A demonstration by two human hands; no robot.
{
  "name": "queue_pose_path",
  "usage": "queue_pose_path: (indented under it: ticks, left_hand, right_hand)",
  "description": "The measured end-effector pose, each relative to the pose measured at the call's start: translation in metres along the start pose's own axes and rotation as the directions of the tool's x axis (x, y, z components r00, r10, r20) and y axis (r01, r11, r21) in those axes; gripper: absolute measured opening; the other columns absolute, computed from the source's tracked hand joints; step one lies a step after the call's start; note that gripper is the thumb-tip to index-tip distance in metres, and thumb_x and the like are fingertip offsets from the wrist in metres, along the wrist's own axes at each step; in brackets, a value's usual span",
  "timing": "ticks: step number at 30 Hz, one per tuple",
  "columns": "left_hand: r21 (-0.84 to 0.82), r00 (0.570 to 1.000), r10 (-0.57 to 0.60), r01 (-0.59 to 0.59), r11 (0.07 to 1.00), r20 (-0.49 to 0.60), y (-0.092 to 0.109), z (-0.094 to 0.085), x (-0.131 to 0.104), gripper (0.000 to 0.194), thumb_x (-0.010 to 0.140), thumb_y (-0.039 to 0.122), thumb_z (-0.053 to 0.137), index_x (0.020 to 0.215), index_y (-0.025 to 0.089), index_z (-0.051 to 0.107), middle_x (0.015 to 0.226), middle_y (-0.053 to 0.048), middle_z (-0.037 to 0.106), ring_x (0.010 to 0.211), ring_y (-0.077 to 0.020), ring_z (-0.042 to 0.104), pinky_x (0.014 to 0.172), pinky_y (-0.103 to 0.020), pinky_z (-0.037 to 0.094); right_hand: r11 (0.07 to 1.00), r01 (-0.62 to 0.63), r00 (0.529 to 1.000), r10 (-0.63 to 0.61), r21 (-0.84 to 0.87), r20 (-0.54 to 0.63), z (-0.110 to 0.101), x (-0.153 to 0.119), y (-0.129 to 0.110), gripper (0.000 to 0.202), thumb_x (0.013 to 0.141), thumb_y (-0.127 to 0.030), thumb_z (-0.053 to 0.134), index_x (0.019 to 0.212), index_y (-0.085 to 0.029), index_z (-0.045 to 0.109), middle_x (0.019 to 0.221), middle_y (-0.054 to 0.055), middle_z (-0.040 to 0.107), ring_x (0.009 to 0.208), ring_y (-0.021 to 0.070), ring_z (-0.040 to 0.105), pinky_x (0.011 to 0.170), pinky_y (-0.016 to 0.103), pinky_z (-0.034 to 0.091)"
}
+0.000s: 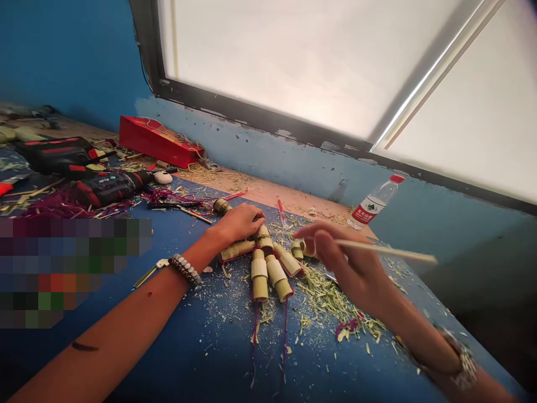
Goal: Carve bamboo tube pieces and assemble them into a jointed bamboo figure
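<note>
Fanning from under the left grip [240,223], pale bamboo tubes [259,274].

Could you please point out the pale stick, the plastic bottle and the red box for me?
Pale stick [390,252]: head view, on the middle of its shaft.
Plastic bottle [368,210]: head view, on its label.
Red box [153,141]: head view, on its near side wall.

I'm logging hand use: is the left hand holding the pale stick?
No, the right hand holds the pale stick.
</note>
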State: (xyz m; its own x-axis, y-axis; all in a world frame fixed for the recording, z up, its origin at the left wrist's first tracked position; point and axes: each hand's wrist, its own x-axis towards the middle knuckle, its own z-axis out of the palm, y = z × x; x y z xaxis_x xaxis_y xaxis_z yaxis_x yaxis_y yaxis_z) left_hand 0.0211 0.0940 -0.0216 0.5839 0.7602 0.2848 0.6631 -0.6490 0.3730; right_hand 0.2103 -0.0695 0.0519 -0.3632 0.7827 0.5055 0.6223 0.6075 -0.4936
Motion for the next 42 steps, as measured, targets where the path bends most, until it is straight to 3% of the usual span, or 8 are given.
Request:
queue_pose_path:
  ticks: [4, 13, 20, 24, 29, 33, 36, 42]
  left_hand:
    - [-0.008, 1.000, 0.005, -0.005, 1.000, 0.015, 0.000, -0.002, 0.001, 0.031, 0.094, 0.030, 0.051, 0.107, 0.016, 0.075, 0.110, -0.012, 0.077, 0.103, -0.0265, 0.069, 0.087, -0.035, 0.050]
    - [0.022, 1.000, 0.017, -0.018, 1.000, 0.008, 0.001, -0.001, 0.002, 0.036, 0.095, 0.033, 0.048, 0.107, 0.014, 0.075, 0.110, -0.015, 0.075, 0.101, -0.0288, 0.068, 0.086, -0.038, 0.049]
    - [0.068, 1.000, -0.021, 0.022, 0.997, -0.013, 0.001, -0.002, 0.002, 0.038, 0.095, 0.042, 0.048, 0.100, 0.017, 0.075, 0.106, -0.013, 0.073, 0.096, -0.0273, 0.067, 0.086, -0.038, 0.048]
    - [0.037, 0.987, 0.126, -0.123, 0.992, -0.095, 0.014, -0.010, -0.002, 0.034, 0.095, 0.042, 0.052, 0.105, 0.017, 0.073, 0.117, -0.011, 0.068, 0.112, -0.0258, 0.061, 0.099, -0.036, 0.044]
    - [-0.114, 0.925, 0.375, -0.368, 0.923, 0.052, 0.032, -0.014, -0.011, 0.043, 0.092, 0.053, 0.060, 0.119, 0.022, 0.068, 0.135, -0.009, 0.060, 0.131, -0.0244, 0.049, 0.112, -0.036, 0.035]
    - [-0.092, 0.912, 0.353, -0.341, 0.935, 0.209, 0.034, -0.009, -0.012, 0.047, 0.093, 0.057, 0.054, 0.123, 0.022, 0.066, 0.140, -0.009, 0.056, 0.132, -0.0269, 0.048, 0.112, -0.039, 0.035]
    - [-0.147, 0.933, 0.301, -0.275, 0.950, 0.200, 0.031, -0.008, -0.009, 0.045, 0.103, 0.046, 0.035, 0.126, 0.020, 0.063, 0.135, -0.009, 0.059, 0.125, -0.0229, 0.054, 0.110, -0.035, 0.037]
    - [-0.033, 0.961, 0.225, -0.223, 0.974, 0.163, 0.021, -0.010, -0.002, 0.041, 0.100, 0.029, 0.033, 0.125, 0.016, 0.063, 0.129, -0.012, 0.062, 0.124, -0.0240, 0.054, 0.108, -0.036, 0.038]
  right_hand:
    - [0.995, -0.069, 0.997, 0.070, -0.066, 0.021, 0.007, -0.039, 0.011, 0.015, 0.103, -0.033, 0.051, 0.098, -0.023, 0.061, 0.075, -0.002, 0.062, 0.065, 0.0118, 0.056, 0.055, 0.026, 0.041]
    - [0.992, -0.045, 0.998, 0.051, 0.121, -0.044, 0.017, -0.063, 0.005, 0.020, 0.104, -0.023, 0.046, 0.100, -0.025, 0.065, 0.079, -0.002, 0.067, 0.054, 0.0087, 0.054, 0.052, 0.022, 0.044]
    - [0.999, -0.048, 0.990, 0.048, 0.004, -0.133, 0.013, -0.095, -0.006, 0.018, 0.102, -0.022, 0.048, 0.098, -0.024, 0.065, 0.076, -0.001, 0.067, 0.058, 0.0117, 0.060, 0.058, 0.025, 0.050]
    - [0.991, -0.027, 0.972, -0.005, -0.130, -0.237, 0.011, -0.119, -0.010, 0.021, 0.102, -0.021, 0.046, 0.094, -0.023, 0.065, 0.070, 0.000, 0.067, 0.066, 0.0151, 0.066, 0.062, 0.027, 0.052]
    - [0.943, 0.058, 0.997, -0.071, -0.329, -0.028, 0.020, -0.133, -0.008, 0.021, 0.099, -0.011, 0.049, 0.110, -0.019, 0.065, 0.094, 0.006, 0.074, 0.079, 0.0150, 0.072, 0.065, 0.023, 0.052]
    - [0.874, 0.196, 0.979, -0.149, -0.445, 0.139, 0.029, -0.124, 0.000, 0.029, 0.100, -0.008, 0.046, 0.121, -0.016, 0.064, 0.100, 0.009, 0.072, 0.078, 0.0145, 0.068, 0.061, 0.024, 0.050]
    - [0.787, 0.316, 0.947, -0.225, -0.530, 0.230, 0.033, -0.111, 0.005, 0.035, 0.100, -0.005, 0.041, 0.126, -0.014, 0.062, 0.093, 0.008, 0.071, 0.072, 0.0158, 0.064, 0.060, 0.027, 0.050]
    - [0.860, 0.132, 0.990, -0.087, -0.493, 0.112, 0.029, -0.124, -0.002, 0.035, 0.098, -0.002, 0.034, 0.120, -0.015, 0.057, 0.099, 0.008, 0.071, 0.082, 0.0183, 0.068, 0.068, 0.030, 0.053]
